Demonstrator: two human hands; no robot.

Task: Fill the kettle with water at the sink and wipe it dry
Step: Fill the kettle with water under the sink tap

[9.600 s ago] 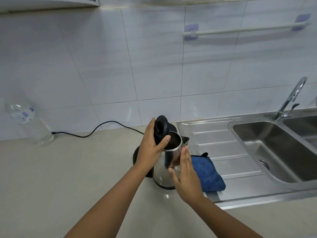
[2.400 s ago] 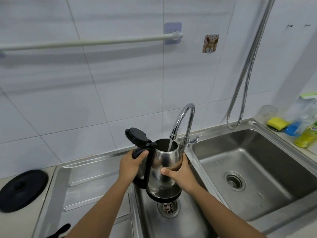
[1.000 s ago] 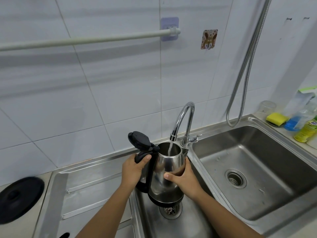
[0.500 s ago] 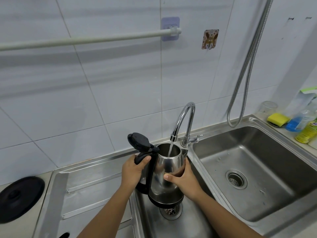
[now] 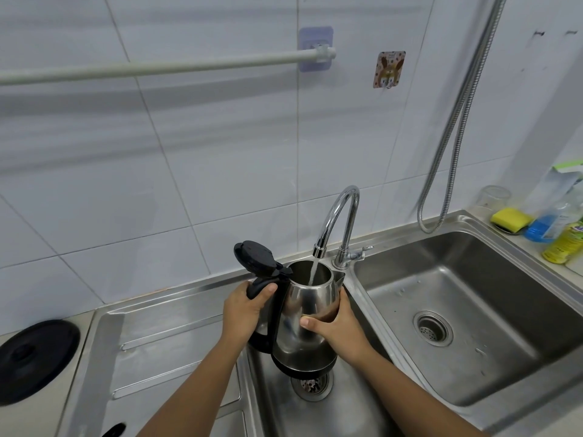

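A steel kettle [image 5: 304, 313] with a black handle and base hangs over the left sink basin [image 5: 315, 411], its black lid [image 5: 255, 257] flipped up. My left hand [image 5: 244, 310] grips the handle. My right hand [image 5: 336, 326] cups the kettle's right side. A stream of water runs from the curved chrome tap [image 5: 340, 222] straight into the kettle's open mouth. The blue cloth is out of view.
The kettle's round black base [image 5: 34, 359] sits on the counter at far left, beside the ribbed drainboard [image 5: 164, 351]. The right basin [image 5: 457, 313] holds a drain strainer. A yellow sponge [image 5: 511, 219] and bottles [image 5: 564, 234] stand at the far right; a metal hose [image 5: 454, 127] hangs on the wall.
Over the last second the kettle and both hands have stayed under the running tap with barely any shift. Much earlier the kettle stood on the counter by the blue cloth.
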